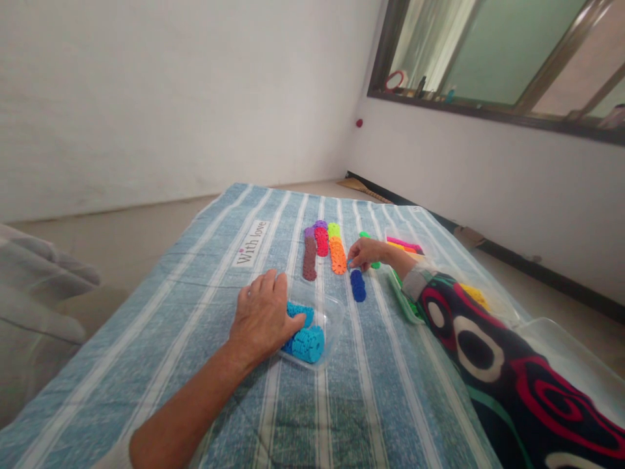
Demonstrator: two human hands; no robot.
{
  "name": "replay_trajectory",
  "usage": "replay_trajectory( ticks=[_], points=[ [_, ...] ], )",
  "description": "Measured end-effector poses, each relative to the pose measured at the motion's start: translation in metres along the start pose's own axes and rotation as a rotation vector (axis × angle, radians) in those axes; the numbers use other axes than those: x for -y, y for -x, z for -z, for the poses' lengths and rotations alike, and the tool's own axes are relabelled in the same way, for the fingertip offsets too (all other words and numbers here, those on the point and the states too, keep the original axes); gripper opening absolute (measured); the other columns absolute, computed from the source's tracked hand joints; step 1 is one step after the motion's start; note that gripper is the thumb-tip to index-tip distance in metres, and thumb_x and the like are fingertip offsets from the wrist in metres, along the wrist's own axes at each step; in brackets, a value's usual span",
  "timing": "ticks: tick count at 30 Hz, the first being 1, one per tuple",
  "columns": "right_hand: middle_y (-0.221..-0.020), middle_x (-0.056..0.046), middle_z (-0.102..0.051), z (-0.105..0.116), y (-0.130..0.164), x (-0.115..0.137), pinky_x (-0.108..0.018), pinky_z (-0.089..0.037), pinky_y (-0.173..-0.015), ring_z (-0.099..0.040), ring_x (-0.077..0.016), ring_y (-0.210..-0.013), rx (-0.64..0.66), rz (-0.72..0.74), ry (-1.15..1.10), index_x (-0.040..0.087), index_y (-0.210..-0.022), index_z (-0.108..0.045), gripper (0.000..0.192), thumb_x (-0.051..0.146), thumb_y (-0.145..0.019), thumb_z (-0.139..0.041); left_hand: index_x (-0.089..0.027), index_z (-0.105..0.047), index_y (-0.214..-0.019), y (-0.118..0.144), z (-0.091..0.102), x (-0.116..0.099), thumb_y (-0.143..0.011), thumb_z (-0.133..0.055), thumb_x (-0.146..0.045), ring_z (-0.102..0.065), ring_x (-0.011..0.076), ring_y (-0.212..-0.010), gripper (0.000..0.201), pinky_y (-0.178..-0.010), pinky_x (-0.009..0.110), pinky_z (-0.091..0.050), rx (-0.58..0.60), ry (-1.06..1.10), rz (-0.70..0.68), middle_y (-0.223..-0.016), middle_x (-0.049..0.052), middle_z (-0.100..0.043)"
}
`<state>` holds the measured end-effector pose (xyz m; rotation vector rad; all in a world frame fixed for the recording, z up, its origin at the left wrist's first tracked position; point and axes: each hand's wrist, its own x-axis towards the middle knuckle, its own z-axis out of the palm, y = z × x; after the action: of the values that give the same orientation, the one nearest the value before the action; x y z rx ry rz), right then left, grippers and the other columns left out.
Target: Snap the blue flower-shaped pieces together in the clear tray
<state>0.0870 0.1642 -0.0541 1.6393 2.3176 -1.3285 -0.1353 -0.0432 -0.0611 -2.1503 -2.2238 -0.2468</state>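
My left hand (261, 316) grips the left side of a clear plastic box (333, 326), its thumb over the inside. Stacks of light blue notched plastic discs (310, 344) lie in that box, with darker blue ones partly hidden by my hand. Further right, my right hand (366, 253) is closed in a pinch on a light blue disc (349, 264) at the upper end of a row of dark blue discs (358, 286). Left of it lie overlapping rows of brown discs (309, 259), red discs (321, 241) and orange discs (337, 255), with purple and yellow-green ones at their far ends.
Green discs (364, 235) lie just beyond my right hand. Clear containers with pink, orange, green and yellow discs (473, 296) stand along the right side, partly behind my sleeve. A striped blue cloth (195, 326) covers the table; walls rise behind and to the right.
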Motion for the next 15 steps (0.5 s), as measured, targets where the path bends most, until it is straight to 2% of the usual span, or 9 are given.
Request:
replay_trajectory(
  ticks=[8, 15],
  points=[
    [-0.051, 0.005, -0.061, -0.002, 0.005, -0.002, -0.016, -0.051, -0.051, -0.061, -0.0084, -0.049, -0.044, 0.026, 0.038, 0.013, -0.075, -0.064, 0.010, 0.013, -0.074, -0.075, -0.012, -0.050, -0.119, 0.000, -0.001, -0.001, -0.075, -0.057, -0.042, -0.046, 0.0342, -0.127, 0.054, -0.101, 0.046, -0.038, -0.016, -0.039, -0.004, -0.139, 0.021, -0.050],
    [-0.051, 0.002, -0.062, 0.000, 0.010, 0.010, -0.019, -0.047, -0.052, -0.061, -0.0119, -0.051, -0.153, 0.000, 0.266, 0.012, -0.081, -0.070, 0.007, 0.015, -0.076, -0.074, -0.012, -0.051, -0.116, 0.000, 0.000, -0.001, -0.075, -0.058, -0.041, -0.048, 0.0339, -0.124, 0.051, -0.099, 0.045, -0.039, -0.022, -0.038, -0.006, -0.134, 0.020, -0.052]
  ],
)
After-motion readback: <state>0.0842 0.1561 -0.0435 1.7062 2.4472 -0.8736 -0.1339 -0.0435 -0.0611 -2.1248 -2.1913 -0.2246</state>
